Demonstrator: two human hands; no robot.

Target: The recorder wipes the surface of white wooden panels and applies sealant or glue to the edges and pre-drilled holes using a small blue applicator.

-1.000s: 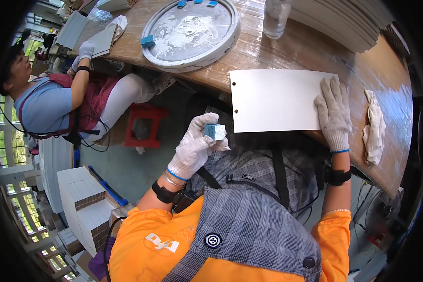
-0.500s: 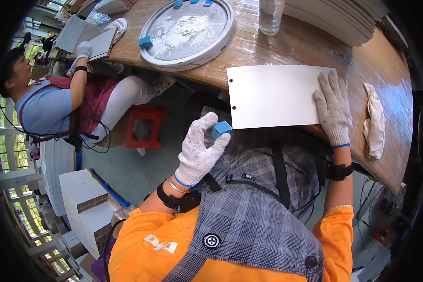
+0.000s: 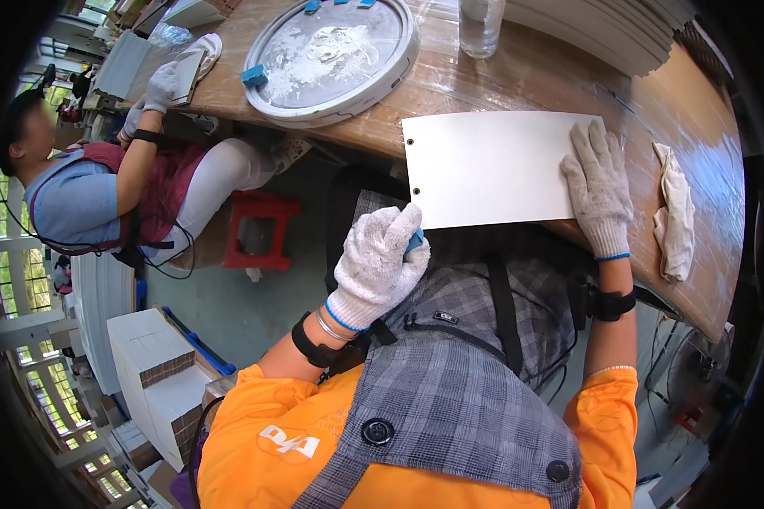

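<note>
Resting the right hand (image 3: 598, 178) flat, thumb spread, on a white two-holed panel (image 3: 488, 168), partly overhanging the wooden tabletop (image 3: 437, 89); pinching a mostly hidden blue sponge block (image 3: 414, 241) in the left hand (image 3: 380, 261). As for the panel, likely light, stiff, easily smudged; best held by the edges.

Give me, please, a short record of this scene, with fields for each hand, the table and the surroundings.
Left hand: gloved, closed around a blue block, mostly hidden, near the board's corner
Right hand: gloved, spread flat on the right end of the white board
Board position: on the table, overhanging its near edge
Also on table: round lid bearing white paste; clear glass; white cloth
Nearby: co-worker in a blue shirt, gloved; red stool
</note>
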